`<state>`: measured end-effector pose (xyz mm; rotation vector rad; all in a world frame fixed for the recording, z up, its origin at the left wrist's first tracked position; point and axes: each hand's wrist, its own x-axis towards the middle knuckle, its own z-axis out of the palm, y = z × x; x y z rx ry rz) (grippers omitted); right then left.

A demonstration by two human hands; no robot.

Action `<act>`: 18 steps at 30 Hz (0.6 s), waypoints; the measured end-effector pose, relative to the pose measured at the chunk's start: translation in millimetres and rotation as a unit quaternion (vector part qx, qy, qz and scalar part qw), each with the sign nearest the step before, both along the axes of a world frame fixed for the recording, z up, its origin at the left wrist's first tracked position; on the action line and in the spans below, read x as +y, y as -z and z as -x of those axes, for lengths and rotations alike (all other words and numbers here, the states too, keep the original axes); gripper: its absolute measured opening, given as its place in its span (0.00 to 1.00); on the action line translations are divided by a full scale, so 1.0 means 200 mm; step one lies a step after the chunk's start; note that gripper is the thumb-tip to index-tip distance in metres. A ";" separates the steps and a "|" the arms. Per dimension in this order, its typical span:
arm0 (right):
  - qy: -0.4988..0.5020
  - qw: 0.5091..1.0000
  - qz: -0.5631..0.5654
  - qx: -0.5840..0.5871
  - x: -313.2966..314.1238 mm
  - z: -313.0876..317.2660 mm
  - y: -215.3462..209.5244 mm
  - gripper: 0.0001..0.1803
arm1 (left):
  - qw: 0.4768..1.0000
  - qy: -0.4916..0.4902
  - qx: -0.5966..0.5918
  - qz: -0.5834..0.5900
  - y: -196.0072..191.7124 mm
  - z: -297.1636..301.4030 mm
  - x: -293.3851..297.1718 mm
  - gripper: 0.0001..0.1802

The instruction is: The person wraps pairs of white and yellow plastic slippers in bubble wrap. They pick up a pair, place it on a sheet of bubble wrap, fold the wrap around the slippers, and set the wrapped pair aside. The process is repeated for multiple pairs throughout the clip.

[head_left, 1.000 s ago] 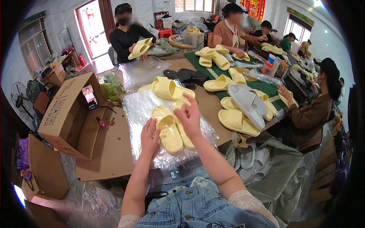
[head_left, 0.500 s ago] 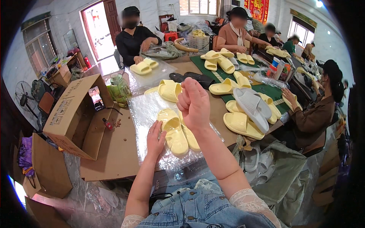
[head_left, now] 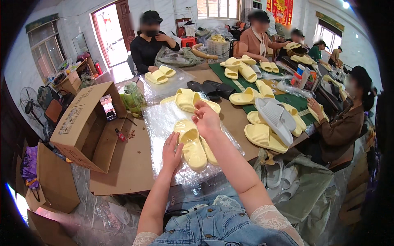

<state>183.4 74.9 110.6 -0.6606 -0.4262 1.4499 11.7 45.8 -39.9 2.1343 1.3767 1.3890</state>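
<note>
A pair of yellow slippers (head_left: 193, 152) lies on shiny clear plastic bags (head_left: 161, 123) in front of me, seemingly wrapped in clear film. My left hand (head_left: 171, 151) rests flat along the left side of the pair, fingers stretched out. Over the pair's far right end is my right hand (head_left: 207, 119), its fingers loosely bent and apart, with nothing visible in them. Just beyond the bent fingers sits another yellow slipper (head_left: 186, 99) with a ribbed strap, beside its partly covered mate.
A cardboard box (head_left: 84, 127) with a phone (head_left: 108, 107) inside stands left, near a small red bottle (head_left: 120, 134) and a green jar (head_left: 133, 96). Black slippers (head_left: 211, 89) lie beyond. Yellow and grey slippers (head_left: 274, 119) pile up on the right. Co-workers sit around the table.
My right hand has come down from a raised fist toward the slippers, and its fingers have loosened. My left hand stays beside the pair. The co-worker across has lifted a hand toward the chin.
</note>
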 end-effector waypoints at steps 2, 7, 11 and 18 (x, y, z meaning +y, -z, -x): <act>0.053 0.998 0.021 -0.019 0.07 0.00 0.07 0.11 | 1.000 -0.005 0.002 0.011 0.00 -0.01 0.00 0.27; 0.024 0.999 0.030 -0.010 0.09 -0.02 0.06 0.07 | 1.000 -0.003 0.000 0.004 0.01 0.01 0.01 0.27; -0.041 0.998 0.052 0.024 0.06 -0.04 0.03 0.17 | 1.000 -0.005 0.005 0.001 0.02 0.01 0.01 0.27; -0.103 0.994 0.041 0.019 0.04 -0.05 0.05 0.22 | 1.000 -0.010 0.005 0.011 0.01 0.01 0.00 0.27</act>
